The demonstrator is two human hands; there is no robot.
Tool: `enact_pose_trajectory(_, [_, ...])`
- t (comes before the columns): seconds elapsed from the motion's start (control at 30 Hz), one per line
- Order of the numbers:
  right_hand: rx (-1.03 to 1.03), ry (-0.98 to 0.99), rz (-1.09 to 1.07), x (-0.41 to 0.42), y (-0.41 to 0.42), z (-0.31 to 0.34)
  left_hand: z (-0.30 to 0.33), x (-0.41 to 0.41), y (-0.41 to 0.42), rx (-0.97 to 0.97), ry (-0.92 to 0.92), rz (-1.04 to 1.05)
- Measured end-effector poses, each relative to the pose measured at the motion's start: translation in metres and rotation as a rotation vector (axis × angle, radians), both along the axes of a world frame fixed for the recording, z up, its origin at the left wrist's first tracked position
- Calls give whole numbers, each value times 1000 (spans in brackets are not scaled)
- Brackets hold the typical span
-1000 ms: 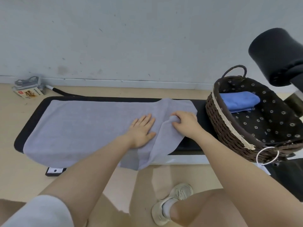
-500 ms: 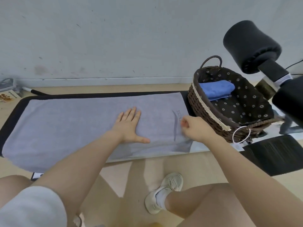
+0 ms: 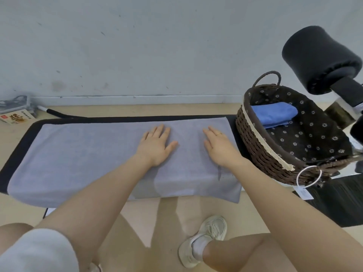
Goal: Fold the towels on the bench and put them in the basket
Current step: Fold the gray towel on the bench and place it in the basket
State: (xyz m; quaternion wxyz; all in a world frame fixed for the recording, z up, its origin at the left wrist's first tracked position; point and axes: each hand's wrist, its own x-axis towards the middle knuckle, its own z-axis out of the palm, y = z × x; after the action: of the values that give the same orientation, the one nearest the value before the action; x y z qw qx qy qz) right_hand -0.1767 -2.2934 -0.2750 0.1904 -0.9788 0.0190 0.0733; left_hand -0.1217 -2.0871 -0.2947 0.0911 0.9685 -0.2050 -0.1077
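Grey towel [image 3: 88, 154] flat — long axis left-right.

The black padded worktop [image 3: 23, 134] runs along the wall, almost wholly covered by a grey towel [image 3: 88, 154] spread flat — its near edge hangs over the front. A brown wicker basket [image 3: 261, 154] sits at the right end.
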Motion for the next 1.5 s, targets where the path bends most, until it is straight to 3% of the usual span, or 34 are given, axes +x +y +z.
enact_pose_trajectory(0.1, [-10,44,59,26,10,-4,-8,21,10,34,-8,82])
enact_pose_trajectory(0.23, [-187,99,131,47,16,-27,-23,34,17,51,-58,79])
enact_pose_trajectory(0.5, [-278,182,-224,53,-20,-29,-25,54,34,26,-61,136])
enact_pose_trajectory(0.6, [-301,165,-221,56,8,-15,-14,53,46,-270,38,47])
enact_pose_trajectory(0.7, [-197,-2,-10,61,75,-2,-2,39,80,-493,28,94])
enact_pose_trajectory(0.8, [-94,-83,209,65,159,1,-3,23,133,-391,-88,164])
enact_pose_trajectory(1.0, [-110,-42,499,73,274,-17,-12,25,229,-177,-51,354])
enact_pose_trajectory(1.1, [-171,11,530,78,285,-29,-19,35,258,-28,-36,357])
enact_pose_trajectory(1.23, [-227,42,452,85,275,-37,-24,55,277,7,-26,487])
enact_pose_trajectory(1.4, [-271,35,294,88,265,-36,-13,68,289,-217,19,509])
enact_pose_trajectory(1.5, [-271,69,282,89,270,-31,-8,38,304,-389,-133,550])
